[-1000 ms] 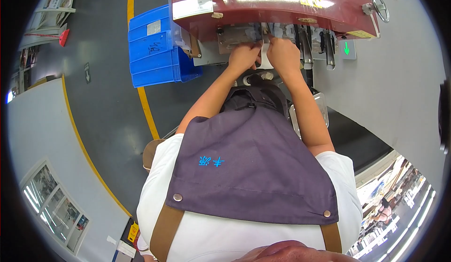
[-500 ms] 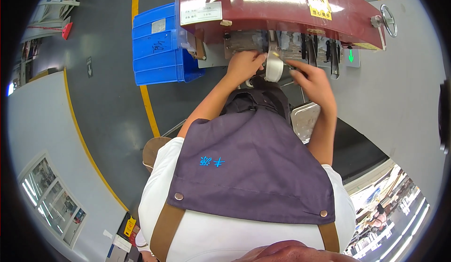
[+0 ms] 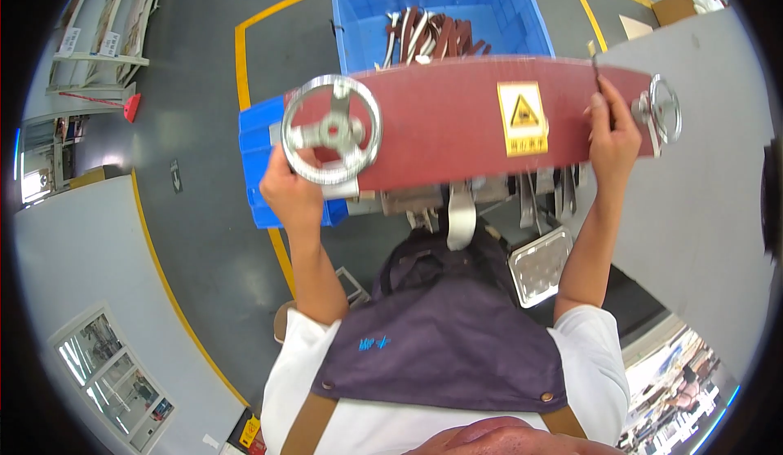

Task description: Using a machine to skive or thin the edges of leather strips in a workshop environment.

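My left hand (image 3: 292, 192) is closed at the lower left rim of a chrome handwheel (image 3: 371, 129), its fingers partly hidden behind the wheel. The wheel sits at the left end of a dark red machine housing (image 3: 440, 125). My right hand (image 3: 613, 133) is raised over the right end of the housing and grips a thin dark-handled brush (image 3: 594, 57), pale tip pointing up and away. A second chrome handwheel (image 3: 669, 108) is just right of that hand. Below the housing's near edge a white strip (image 3: 461, 223) hangs down in front of my apron.
Behind the machine stands a blue bin (image 3: 522, 19) with brown and white strips (image 3: 440, 35) inside. Another blue bin (image 3: 254, 161) is at the machine's left. A metal tray (image 3: 541, 267) lies near my right forearm. Metal guides (image 3: 528, 202) hang under the housing.
Both hands have left the white strip. My left hand has moved left to the handwheel; my right hand has risen rightward with the brush. The view has shifted, showing the bin behind.
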